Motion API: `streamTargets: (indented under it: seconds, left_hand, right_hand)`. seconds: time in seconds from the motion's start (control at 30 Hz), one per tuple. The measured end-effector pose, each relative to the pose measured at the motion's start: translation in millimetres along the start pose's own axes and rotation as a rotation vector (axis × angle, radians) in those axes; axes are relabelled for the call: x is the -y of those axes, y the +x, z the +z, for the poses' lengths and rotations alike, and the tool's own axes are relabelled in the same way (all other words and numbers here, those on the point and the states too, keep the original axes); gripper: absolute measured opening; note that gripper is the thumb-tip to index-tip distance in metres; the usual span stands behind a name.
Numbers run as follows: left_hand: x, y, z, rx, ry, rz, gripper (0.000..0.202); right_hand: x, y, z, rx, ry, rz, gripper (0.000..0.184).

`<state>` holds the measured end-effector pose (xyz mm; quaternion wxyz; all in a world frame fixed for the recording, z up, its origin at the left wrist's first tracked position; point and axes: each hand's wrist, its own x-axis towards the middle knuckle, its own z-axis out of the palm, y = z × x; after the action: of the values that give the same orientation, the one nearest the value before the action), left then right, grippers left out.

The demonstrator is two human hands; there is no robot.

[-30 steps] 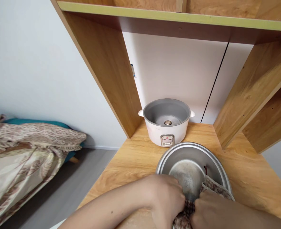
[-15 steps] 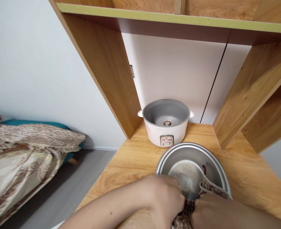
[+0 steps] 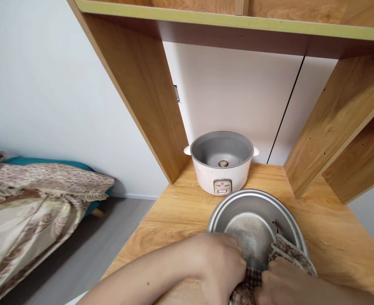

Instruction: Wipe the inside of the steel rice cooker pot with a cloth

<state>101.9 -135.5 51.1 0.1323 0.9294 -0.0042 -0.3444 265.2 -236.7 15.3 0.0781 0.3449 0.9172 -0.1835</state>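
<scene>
A grey metal inner pot [image 3: 250,237] stands on the wooden desktop, its near rim hidden behind my hands. My left hand [image 3: 220,262] is closed at the pot's near left edge, with a brown patterned cloth [image 3: 247,292] bunched beside its fingers. On the pot's near right side, my right hand [image 3: 284,279] is closed on the same cloth. A pale-edged flap of it, with a dark red loop, pokes up inside the pot against the right wall. The fingertips of both hands are hidden.
Just behind the pot stands a white rice cooker body [image 3: 221,169], lidless, its heating base showing. Wooden uprights [image 3: 142,93] flank it, and a shelf with a yellow-green edge [image 3: 238,19] spans above. A bed with patterned covers [image 3: 40,203] is at the left.
My right hand has shifted slightly to the right along the pot's edge, and the cloth flap has moved with it. The left hand stays nearly still.
</scene>
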Motion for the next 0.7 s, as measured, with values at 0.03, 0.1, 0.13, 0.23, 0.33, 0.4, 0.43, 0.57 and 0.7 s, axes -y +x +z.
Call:
streamTargets:
  seconds: [0.03, 0.1, 0.13, 0.23, 0.33, 0.4, 0.43, 0.57, 0.7]
  left_hand:
    - [0.0, 0.2, 0.1, 0.000, 0.003, 0.005, 0.024]
    - [0.4, 0.7, 0.8, -0.005, 0.010, 0.011, 0.024]
    - [0.7, 1.0, 1.1, -0.009, 0.013, 0.012, 0.024]
    - [1.1, 1.9, 1.6, -0.015, 0.019, 0.006, 0.024]
    - [0.4, 2.0, 1.5, -0.015, 0.020, 0.005, 0.027]
    - [0.2, 1.9, 1.8, -0.014, 0.015, 0.004, 0.033]
    - [0.5, 1.9, 2.2, -0.017, 0.006, 0.002, 0.036]
    - [4.4, 3.8, 5.3, -0.048, -0.066, -0.001, 0.047]
    - [9.1, 6.8, 10.8, -0.073, -0.096, 0.017, 0.050]
  right_hand:
    - [-0.4, 0.9, 8.0, 0.011, -0.034, 0.032, 0.036]
    - [-1.6, 3.0, 26.8, 0.030, -0.095, 0.109, 0.042]
    - [-2.1, 3.8, 36.3, 0.021, -0.113, 0.135, 0.043]
    - [-2.5, 4.6, 56.6, -0.028, -0.145, 0.164, 0.044]
    - [-1.3, 3.7, 56.5, -0.052, -0.143, 0.163, 0.037]
    - [-0.7, 3.1, 44.2, -0.012, -0.114, 0.144, 0.030]
    - [-0.7, 2.7, 35.2, 0.018, -0.089, 0.130, 0.027]
    - [-1.3, 0.9, -4.2, 0.022, 0.102, 0.023, 0.024]
    - [0.7, 1.2, -24.2, 0.137, 0.164, 0.061, 0.024]
